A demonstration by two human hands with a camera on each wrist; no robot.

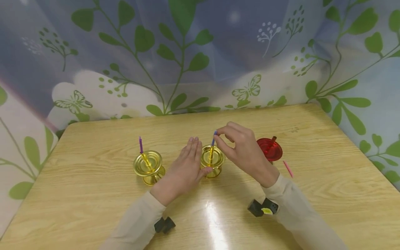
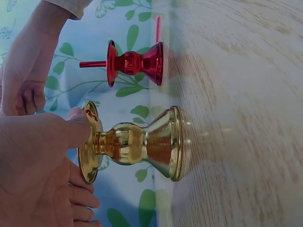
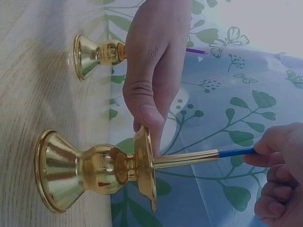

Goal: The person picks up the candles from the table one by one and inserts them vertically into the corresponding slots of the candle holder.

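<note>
While we scan from the left side of the pale wooden tabletop [image 1: 93, 194], we first meet a shiny gold metal candle holder with a dished rim [image 1: 148, 166], standing upright with a thin purple candle [image 1: 141, 144] in it; it sits left of the tabletop's middle, well back from the near edge.

Next comes our left hand [image 1: 184, 170], its beige sleeve [image 1: 137, 224] running in from the near edge. The forearm lies low over the tabletop, the back of the hand faces up, and the fingers are straight and held together, pointing toward the far edge. The thumb [image 2: 78, 127] presses against the rim of a second shiny gold metal candle holder [image 1: 212, 161], which stands upright about at the tabletop's middle.

From this second holder rises a thin blue candle [image 3: 236, 152] in a gold tube. Our right hand [image 1: 243, 149] arches over it from the right, wrist raised, thumb and fingertips pinching the candle's top end while the other fingers curl loosely.

Just behind that hand stands a glossy red metal candle holder [image 1: 270, 148], partly hidden. Further right, a thin pink candle [image 1: 288, 169] lies flat on the tabletop, apart from the holder.
</note>
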